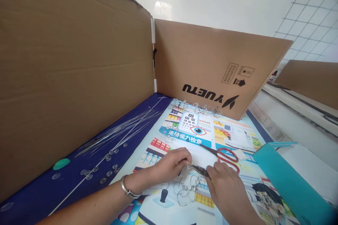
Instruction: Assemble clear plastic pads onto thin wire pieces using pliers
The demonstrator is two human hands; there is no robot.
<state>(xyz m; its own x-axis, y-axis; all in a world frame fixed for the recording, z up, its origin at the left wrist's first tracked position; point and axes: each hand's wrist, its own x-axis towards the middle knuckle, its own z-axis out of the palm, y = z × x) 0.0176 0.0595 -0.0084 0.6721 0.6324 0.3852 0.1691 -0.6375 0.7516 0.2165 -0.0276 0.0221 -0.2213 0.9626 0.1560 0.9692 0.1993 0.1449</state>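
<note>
My left hand (171, 163), with a silver bangle (128, 187) on its wrist, pinches the end of a thin wire piece. My right hand (228, 190) is closed round dark pliers (200, 170), whose jaws meet the wire at my left fingertips. Below them a tangle of curled wire with clear beads (188, 186) hangs or lies over the printed mat; which one is unclear. Just beyond my right hand lie scissors with red handles (227, 154), blades pointing left.
Straight wires (118, 130) and loose clear discs (108, 156) lie on the blue surface at left, near a green piece (61, 164). More wire curls (203, 108) lie by the cardboard wall (211, 59). A teal folder (287, 182) is at right.
</note>
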